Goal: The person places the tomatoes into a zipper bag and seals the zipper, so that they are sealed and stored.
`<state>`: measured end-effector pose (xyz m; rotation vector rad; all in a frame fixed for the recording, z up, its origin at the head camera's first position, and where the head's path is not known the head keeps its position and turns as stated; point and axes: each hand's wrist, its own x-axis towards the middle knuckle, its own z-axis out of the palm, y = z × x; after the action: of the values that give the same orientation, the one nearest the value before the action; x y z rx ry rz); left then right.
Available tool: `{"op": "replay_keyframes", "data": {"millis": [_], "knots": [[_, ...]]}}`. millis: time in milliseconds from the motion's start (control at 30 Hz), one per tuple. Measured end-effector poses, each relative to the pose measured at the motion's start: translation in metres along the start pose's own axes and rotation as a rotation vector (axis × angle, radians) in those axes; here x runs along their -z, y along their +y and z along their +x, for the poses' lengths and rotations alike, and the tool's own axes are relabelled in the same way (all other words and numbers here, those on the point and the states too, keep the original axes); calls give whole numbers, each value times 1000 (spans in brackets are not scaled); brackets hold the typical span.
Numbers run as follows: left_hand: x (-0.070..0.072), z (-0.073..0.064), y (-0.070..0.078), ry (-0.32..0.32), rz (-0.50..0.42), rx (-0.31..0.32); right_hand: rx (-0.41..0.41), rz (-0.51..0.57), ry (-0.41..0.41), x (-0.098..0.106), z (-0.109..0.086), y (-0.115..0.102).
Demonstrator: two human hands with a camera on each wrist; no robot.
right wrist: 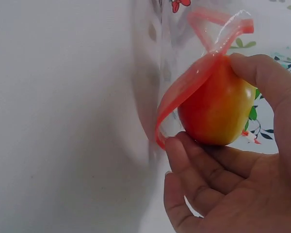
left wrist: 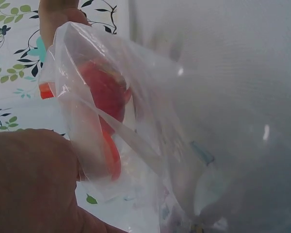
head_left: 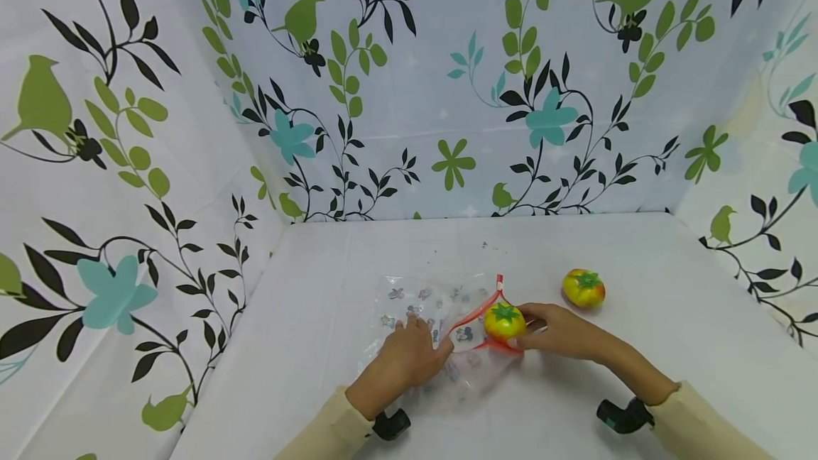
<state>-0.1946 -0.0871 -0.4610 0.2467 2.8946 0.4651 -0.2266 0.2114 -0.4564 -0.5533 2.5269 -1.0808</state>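
Observation:
My right hand [head_left: 559, 331] holds a glossy red-and-yellow toy tomato [head_left: 503, 321] with a green leafy top, thumb on one side and fingers under the other. The toy tomato is at the mouth of a clear plastic zip bag [head_left: 409, 297] with printed figures and a red zip strip [head_left: 474, 314]. In the right wrist view the strip lies across the red side of the toy tomato [right wrist: 216, 109]. My left hand [head_left: 412, 353] grips the bag by the mouth, its thumb near the strip. In the left wrist view the clear film hides part of the red shape inside.
A second toy tomato [head_left: 584, 288] lies on the white table [head_left: 332, 254] to the right of the bag, behind my right hand. Patterned cloth [head_left: 409, 91] with leaves and birds rises at the back and both sides. Dark wrist devices [head_left: 623, 416] sit under both forearms.

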Motion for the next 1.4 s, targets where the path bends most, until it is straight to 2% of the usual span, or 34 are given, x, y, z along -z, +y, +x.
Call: {"op": "replay_keyframes", "data": {"millis": [167, 400, 633, 733, 1033, 1233, 1400], "knots": [[0, 1, 0, -4, 6, -7, -41, 27, -44, -1, 7, 0], [-1, 1, -1, 0, 0, -11, -49, 21, -60, -4, 14, -4], [-1, 1, -2, 8, -9, -28, -65, 52, -25, -10, 19, -9], [0, 0, -3, 10, -15, -30, -46, 54, -19, -13, 21, -11], [-1, -1, -3, 10, -44, -25, 10, -40, 17, -21, 27, -12], [-1, -1, -4, 10, -42, -30, 29, -15, 28, -25, 30, -16], [-1, -1, -4, 7, -33, -35, 9, 9, 66, -28, 32, -18]]}}
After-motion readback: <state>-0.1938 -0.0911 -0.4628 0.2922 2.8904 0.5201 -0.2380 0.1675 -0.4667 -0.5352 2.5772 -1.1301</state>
